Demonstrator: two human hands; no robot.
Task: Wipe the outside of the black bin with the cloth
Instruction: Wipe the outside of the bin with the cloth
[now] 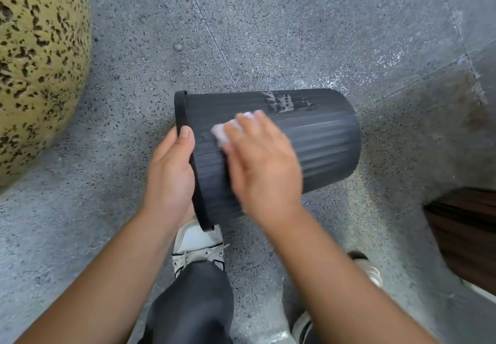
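Observation:
The black ribbed bin (322, 139) is held on its side above the floor, its rim to the left and its base to the right. My left hand (171, 171) grips the rim, thumb on the outer wall. My right hand (263, 161), blurred by motion, presses a small white cloth (225, 131) flat against the bin's side near the rim. Only the cloth's edge shows past the fingers. A grey smudge (281, 102) marks the bin's upper wall.
Grey speckled floor (295, 34) lies all around. A yellow speckled rounded surface (37, 61) fills the left edge. A dark wooden object (467, 231) stands at the right. My shoes (198, 247) and dark trouser leg are below the bin.

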